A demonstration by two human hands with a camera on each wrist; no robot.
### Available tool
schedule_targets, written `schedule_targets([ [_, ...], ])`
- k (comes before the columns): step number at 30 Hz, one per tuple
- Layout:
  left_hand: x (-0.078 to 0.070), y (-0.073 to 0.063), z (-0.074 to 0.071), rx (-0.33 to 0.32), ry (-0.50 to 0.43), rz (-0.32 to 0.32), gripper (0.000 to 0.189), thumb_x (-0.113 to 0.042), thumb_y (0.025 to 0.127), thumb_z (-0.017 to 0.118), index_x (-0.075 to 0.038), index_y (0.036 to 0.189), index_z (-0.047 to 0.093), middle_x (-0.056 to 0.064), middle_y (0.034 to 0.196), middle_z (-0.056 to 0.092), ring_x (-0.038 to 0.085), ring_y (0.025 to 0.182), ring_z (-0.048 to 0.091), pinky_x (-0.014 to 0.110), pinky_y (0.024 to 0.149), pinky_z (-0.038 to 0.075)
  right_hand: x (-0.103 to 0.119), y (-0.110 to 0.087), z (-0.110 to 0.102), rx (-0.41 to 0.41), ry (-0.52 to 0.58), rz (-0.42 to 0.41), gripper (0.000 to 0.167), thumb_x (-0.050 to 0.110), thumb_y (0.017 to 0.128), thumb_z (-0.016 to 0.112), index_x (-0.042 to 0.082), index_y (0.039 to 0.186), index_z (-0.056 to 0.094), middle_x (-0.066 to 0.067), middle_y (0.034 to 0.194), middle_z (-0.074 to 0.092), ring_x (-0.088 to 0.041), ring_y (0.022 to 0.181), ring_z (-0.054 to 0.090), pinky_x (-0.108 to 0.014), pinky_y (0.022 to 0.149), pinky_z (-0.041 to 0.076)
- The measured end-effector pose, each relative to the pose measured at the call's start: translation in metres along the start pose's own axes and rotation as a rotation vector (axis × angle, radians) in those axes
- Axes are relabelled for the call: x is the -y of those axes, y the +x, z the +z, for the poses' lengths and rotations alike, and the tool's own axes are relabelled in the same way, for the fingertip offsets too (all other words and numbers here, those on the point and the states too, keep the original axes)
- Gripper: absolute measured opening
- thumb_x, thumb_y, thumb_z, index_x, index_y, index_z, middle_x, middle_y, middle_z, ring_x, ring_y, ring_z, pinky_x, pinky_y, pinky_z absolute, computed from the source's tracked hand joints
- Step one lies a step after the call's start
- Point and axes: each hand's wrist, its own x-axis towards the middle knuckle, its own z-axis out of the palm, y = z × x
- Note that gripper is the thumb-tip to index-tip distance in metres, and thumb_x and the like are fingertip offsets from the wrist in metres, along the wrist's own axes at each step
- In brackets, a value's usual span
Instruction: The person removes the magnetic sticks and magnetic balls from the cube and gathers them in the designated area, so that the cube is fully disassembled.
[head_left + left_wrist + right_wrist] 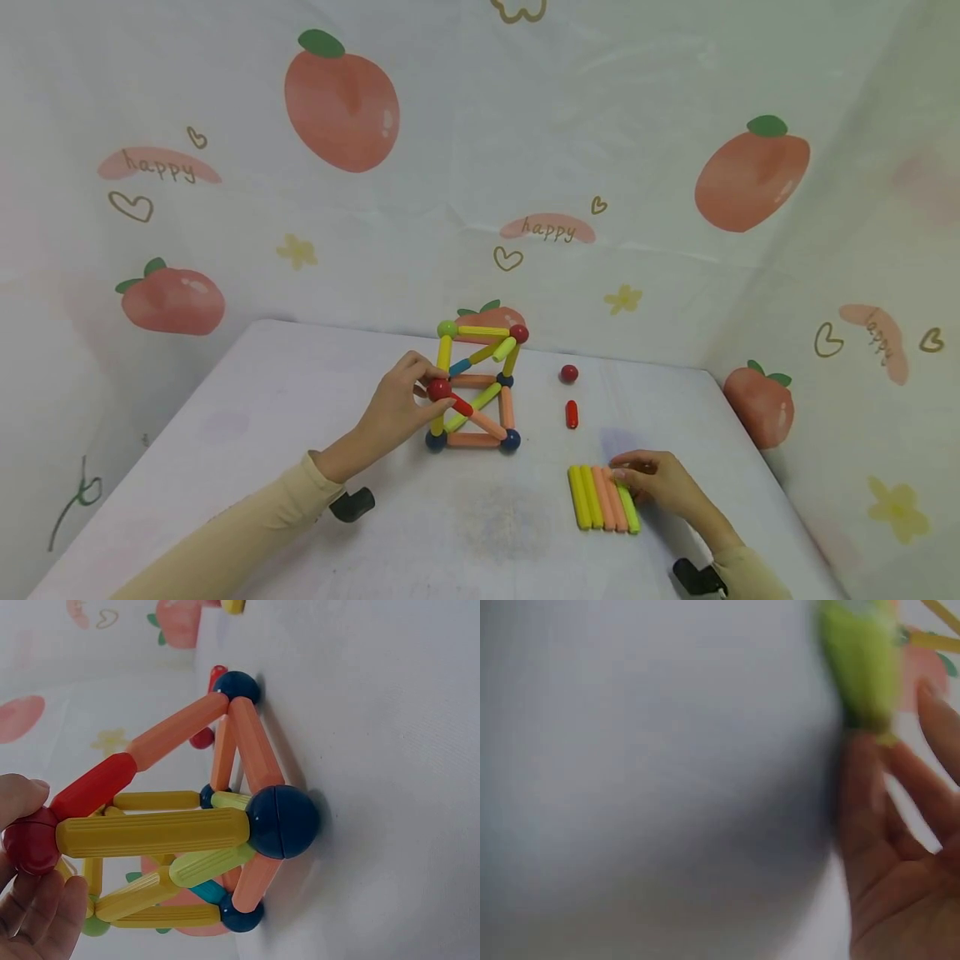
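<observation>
A frame of coloured magnetic sticks and balls stands on the table. My left hand pinches the red ball at its near upper corner between thumb and fingers. From that ball a red stick meets an orange stick, and a yellow stick runs to a dark blue ball. My right hand is at the right end of a row of sticks. Its thumb and forefinger pinch the far end of a light green stick, blurred in the right wrist view.
Beside that light green stick lie yellow sticks and orange sticks, side by side. Behind the row are a short red stick and a loose red ball. A patterned cloth hangs behind the white table.
</observation>
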Motion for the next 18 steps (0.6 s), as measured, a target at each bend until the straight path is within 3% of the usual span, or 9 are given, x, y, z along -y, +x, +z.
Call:
schedule_targets([
  [2, 0.001, 0.000, 0.000, -0.003, 0.008, -0.002, 0.032, -0.013, 0.076, 0.086, -0.004, 0.102, 0.069, 0.004, 0.099, 0.058, 0.013, 0.085, 0.063, 0.032, 0.073, 0.060, 0.009, 0.006, -0.009, -0.009, -0.061, -0.042, 0.039, 0.032, 0.091, 0.070, 0.002, 0.116, 0.069, -0.007, 0.087, 0.069, -0.014, 0.066, 0.058, -0.026, 0.060, 0.054],
  [5, 0.002, 0.000, -0.001, -0.002, 0.010, -0.007, 0.031, -0.013, 0.076, 0.085, -0.004, 0.102, 0.069, 0.004, 0.098, 0.058, 0.013, 0.085, 0.063, 0.027, 0.073, 0.059, 0.030, 0.018, -0.018, -0.101, -0.143, -0.146, 0.036, 0.030, 0.091, 0.071, 0.005, 0.116, 0.069, -0.006, 0.083, 0.066, -0.013, 0.067, 0.058, -0.024, 0.060, 0.052],
  [11, 0.003, -0.001, -0.001, 0.011, 0.007, -0.023, 0.031, -0.015, 0.077, 0.085, -0.005, 0.102, 0.069, 0.003, 0.099, 0.058, 0.012, 0.086, 0.063, 0.020, 0.073, 0.057, 0.092, 0.055, -0.006, -0.335, -0.128, -0.515, 0.039, 0.016, 0.082, 0.080, 0.010, 0.119, 0.069, -0.009, 0.099, 0.067, -0.013, 0.080, 0.065, -0.018, 0.072, 0.056],
  [14, 0.004, -0.001, -0.001, 0.000, 0.003, -0.009, 0.032, -0.014, 0.076, 0.086, -0.005, 0.102, 0.069, 0.004, 0.098, 0.058, 0.013, 0.086, 0.062, 0.023, 0.073, 0.058, 0.124, 0.075, 0.009, -0.337, -0.084, -0.638, 0.043, 0.014, 0.081, 0.082, 0.012, 0.121, 0.069, -0.008, 0.106, 0.064, -0.015, 0.082, 0.065, -0.019, 0.076, 0.057],
  [18, 0.004, -0.001, 0.002, -0.004, -0.010, 0.008, 0.032, -0.012, 0.076, 0.086, -0.005, 0.101, 0.069, 0.004, 0.098, 0.058, 0.014, 0.085, 0.062, 0.028, 0.072, 0.059, 0.152, 0.098, 0.027, -0.276, -0.090, -0.739, 0.046, 0.012, 0.079, 0.082, 0.011, 0.123, 0.068, -0.007, 0.112, 0.059, -0.014, 0.081, 0.063, -0.023, 0.077, 0.058],
])
